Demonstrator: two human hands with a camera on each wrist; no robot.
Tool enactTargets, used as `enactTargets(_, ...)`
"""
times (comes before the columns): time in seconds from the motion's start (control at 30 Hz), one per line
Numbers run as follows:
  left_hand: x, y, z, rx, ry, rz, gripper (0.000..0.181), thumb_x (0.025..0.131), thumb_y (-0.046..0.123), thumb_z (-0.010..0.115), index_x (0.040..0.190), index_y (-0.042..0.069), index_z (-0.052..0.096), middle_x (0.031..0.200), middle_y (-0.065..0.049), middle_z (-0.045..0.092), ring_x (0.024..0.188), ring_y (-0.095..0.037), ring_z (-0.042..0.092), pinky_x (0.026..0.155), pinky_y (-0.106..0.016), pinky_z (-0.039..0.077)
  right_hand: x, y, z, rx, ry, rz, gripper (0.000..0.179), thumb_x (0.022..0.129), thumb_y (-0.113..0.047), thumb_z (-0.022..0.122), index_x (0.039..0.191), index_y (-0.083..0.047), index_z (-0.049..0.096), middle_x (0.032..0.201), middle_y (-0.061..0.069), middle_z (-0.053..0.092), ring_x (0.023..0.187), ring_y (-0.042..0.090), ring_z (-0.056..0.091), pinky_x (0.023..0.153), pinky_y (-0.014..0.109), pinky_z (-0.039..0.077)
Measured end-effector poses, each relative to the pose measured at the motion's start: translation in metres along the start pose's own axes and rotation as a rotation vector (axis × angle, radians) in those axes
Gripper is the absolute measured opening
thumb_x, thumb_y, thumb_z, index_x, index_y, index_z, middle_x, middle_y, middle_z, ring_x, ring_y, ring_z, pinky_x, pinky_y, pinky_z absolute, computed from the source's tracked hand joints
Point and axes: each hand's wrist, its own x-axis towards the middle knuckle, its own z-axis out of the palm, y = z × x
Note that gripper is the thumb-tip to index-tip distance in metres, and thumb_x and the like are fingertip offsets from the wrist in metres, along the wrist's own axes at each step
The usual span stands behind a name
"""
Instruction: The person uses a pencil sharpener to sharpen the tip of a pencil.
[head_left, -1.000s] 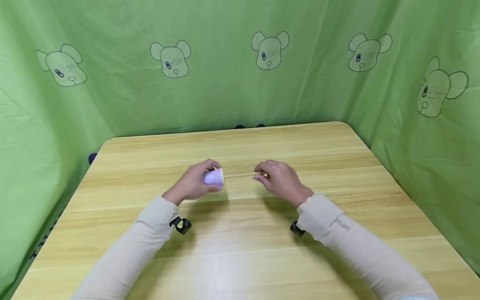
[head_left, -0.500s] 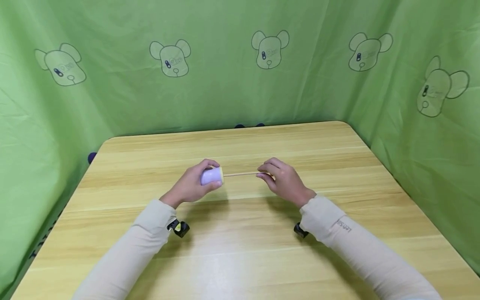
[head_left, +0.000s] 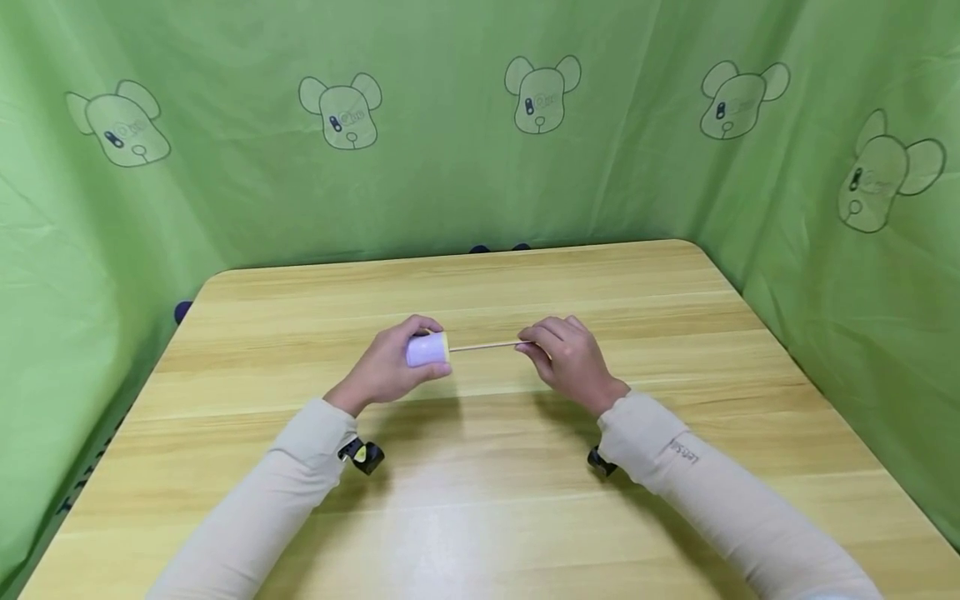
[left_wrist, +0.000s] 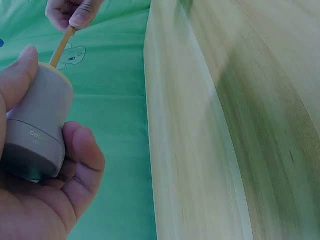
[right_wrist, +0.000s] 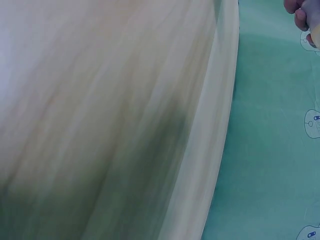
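My left hand (head_left: 386, 364) grips a lilac, cylindrical pencil sharpener (head_left: 426, 350) with a yellow rim, lying sideways above the table. In the left wrist view, fingers and thumb wrap the sharpener (left_wrist: 42, 102), and a small printed label shows on its side. A thin yellow pencil (head_left: 483, 346) runs from the rim end of the sharpener to my right hand (head_left: 570, 360). The thumb and fingertips of that hand pinch the pencil's other end. The pencil's tip is hidden inside the sharpener. At the right wrist view's top right corner, the sharpener (right_wrist: 312, 15) is partly visible.
Under both hands spreads a wood-grain table (head_left: 480, 483) with rounded far corners. A green curtain (head_left: 442, 192) printed with bear heads surrounds it at the back and sides. Black wrist cameras hang below both sleeves (head_left: 300, 454).
The right hand has shifted slightly right and its fingers have turned a little on the pencil. The left hand has kept its grip on the sharpener, with only small movements.
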Motion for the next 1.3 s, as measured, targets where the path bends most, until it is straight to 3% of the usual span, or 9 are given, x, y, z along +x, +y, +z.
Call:
enactTargets(0.17,0.0,0.001,-0.002,-0.005,-0.004,-0.002,0.049,0.082,0.023,0.08,0.121,0.008,0.055,0.095,-0.012,0.06,0.079,-0.024,0.058,0.064,-0.034,0.051,0.0,-0.001,0.001,0.037,-0.005,0.001,0.026,0.098,-0.023,0.06,0.086,-0.001,0.067,0.08,0.008,0.066,0.068,0.022,0.063,0.056,0.035,0.043)
enactTargets(0.3,0.0,0.002,-0.002,-0.012,-0.012,0.009,0.049,0.082,0.021,0.08,0.121,0.006,0.055,0.096,-0.012,0.06,0.079,-0.024,0.057,0.065,-0.035,0.051,0.0,-0.002,0.001,0.056,-0.013,0.002,0.012,0.088,-0.009,0.072,0.087,0.001,0.066,0.081,0.01,0.066,0.069,0.023,0.063,0.056,0.035,0.044)
enactTargets(0.47,-0.001,0.002,-0.003,-0.024,-0.02,0.028,0.047,0.083,0.018,0.078,0.121,0.003,0.054,0.097,-0.013,0.059,0.081,-0.025,0.057,0.066,-0.035,0.05,0.001,-0.004,0.001,0.079,-0.037,0.021,0.017,0.075,0.002,0.079,0.086,0.001,0.066,0.08,0.01,0.066,0.068,0.022,0.062,0.058,0.035,0.049)
enactTargets(0.73,-0.001,0.004,-0.002,-0.032,-0.047,0.045,0.05,0.083,0.017,0.078,0.124,0.0,0.054,0.103,-0.012,0.06,0.084,-0.025,0.056,0.069,-0.035,0.051,-0.001,-0.004,0.0,0.165,-0.102,0.086,0.015,0.077,0.005,0.076,0.085,-0.001,0.065,0.079,0.007,0.065,0.066,0.016,0.063,0.057,0.029,0.053)
enactTargets(1.07,0.0,0.002,0.0,-0.023,-0.047,0.058,0.051,0.082,0.019,0.079,0.123,0.003,0.054,0.104,-0.012,0.059,0.084,-0.024,0.056,0.068,-0.034,0.05,0.008,-0.008,-0.004,0.097,-0.112,0.073,0.009,0.08,-0.001,0.075,0.08,-0.003,0.067,0.073,0.006,0.067,0.06,0.017,0.062,0.052,0.033,0.052)
enactTargets(1.3,0.001,0.005,0.001,0.001,-0.025,0.051,0.05,0.083,0.019,0.079,0.122,0.004,0.054,0.104,-0.011,0.06,0.084,-0.024,0.056,0.068,-0.034,0.05,0.01,-0.014,-0.005,0.072,-0.13,0.108,0.01,0.081,-0.003,0.075,0.079,-0.003,0.065,0.074,0.006,0.065,0.06,0.015,0.061,0.051,0.03,0.05)
